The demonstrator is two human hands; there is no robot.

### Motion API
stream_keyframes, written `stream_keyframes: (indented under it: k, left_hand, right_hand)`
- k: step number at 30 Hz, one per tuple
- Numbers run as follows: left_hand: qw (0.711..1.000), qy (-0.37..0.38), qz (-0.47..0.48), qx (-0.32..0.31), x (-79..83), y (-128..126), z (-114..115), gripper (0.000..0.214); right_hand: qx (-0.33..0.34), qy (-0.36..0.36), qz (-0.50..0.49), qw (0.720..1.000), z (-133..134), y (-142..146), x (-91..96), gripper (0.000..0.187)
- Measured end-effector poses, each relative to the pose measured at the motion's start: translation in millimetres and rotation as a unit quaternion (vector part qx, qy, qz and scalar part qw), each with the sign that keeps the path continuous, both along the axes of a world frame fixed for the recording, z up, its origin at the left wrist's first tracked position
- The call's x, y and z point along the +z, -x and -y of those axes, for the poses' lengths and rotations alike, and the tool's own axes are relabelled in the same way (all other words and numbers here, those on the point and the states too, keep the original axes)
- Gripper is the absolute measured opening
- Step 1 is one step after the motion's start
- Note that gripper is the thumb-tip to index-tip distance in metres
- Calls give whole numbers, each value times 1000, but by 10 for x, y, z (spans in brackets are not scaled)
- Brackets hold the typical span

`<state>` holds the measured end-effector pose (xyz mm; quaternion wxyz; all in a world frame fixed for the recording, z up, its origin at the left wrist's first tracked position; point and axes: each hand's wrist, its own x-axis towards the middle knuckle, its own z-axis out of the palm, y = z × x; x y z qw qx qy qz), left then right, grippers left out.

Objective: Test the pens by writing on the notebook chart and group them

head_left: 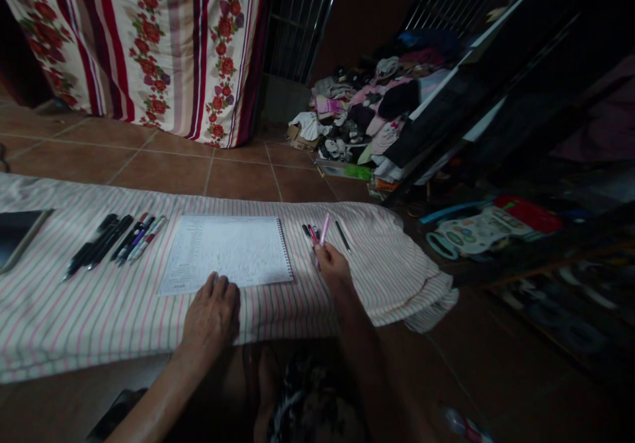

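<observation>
A spiral-bound notebook lies on the striped cloth, its coil on the right side and its page covered in faint marks. My left hand rests flat at the notebook's near edge, fingers stretched out over the paper. To the right of the coil, my right hand pinches a pink pen that points up and away from me. Several short pens lie just beside and beyond those fingers. A dark pencil-like stick lies on the cloth to the right of my right hand.
Several markers and pens lie in a row left of the notebook. A dark flat object sits at the far left. Beyond the covered surface are a floral curtain and a clothes heap. A bottle lies on the floor.
</observation>
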<state>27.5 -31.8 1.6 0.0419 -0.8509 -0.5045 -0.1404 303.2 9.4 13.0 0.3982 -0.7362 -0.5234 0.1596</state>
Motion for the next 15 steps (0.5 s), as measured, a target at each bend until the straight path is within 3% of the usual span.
stream_keyframes:
  k: [3, 7, 15]
  left_hand:
    - [1000, -15, -14, 2, -39, -2, -1, 33]
    - [1000, -8, -28, 5, -53, 4, -3, 37]
    - [1000, 8, -26, 3, -77, 21, 2, 41]
  right_hand:
    - [-41, 79, 130, 987, -11, -420, 77, 39]
    - [-82, 203, 277, 936, -125, -914, 132, 40]
    - [-96, 246, 299, 917, -350, -1325, -7, 45]
